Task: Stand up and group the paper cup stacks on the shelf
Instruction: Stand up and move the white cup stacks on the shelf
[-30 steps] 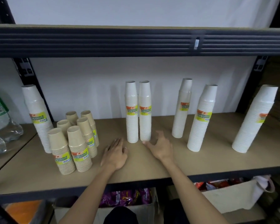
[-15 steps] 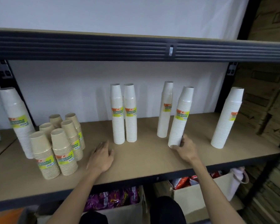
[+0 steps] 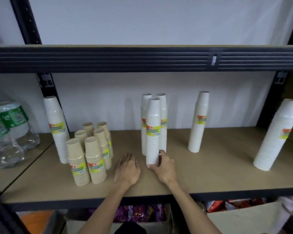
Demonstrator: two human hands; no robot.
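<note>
On the wooden shelf (image 3: 210, 174), my right hand (image 3: 162, 168) grips the base of a tall white cup stack (image 3: 153, 132) standing upright in front of two other white stacks (image 3: 162, 119), touching them. My left hand (image 3: 126, 169) rests flat on the shelf just left of it, fingers apart, holding nothing. Another white stack (image 3: 198, 122) stands alone to the right, one more (image 3: 277, 135) leans at the far right, and one (image 3: 57, 129) stands at the left. Several short brown cup stacks (image 3: 90, 152) cluster at the left front.
Water bottles (image 3: 8, 125) stand on the neighbouring shelf at far left. A dark upper shelf beam (image 3: 142, 59) runs overhead. Below the shelf are boxes with snack packets (image 3: 233, 203). Black uprights frame both sides.
My right hand has carried the white stack from the right group leftward and set it in front of the two middle stacks. My left hand stays resting on the shelf.
</note>
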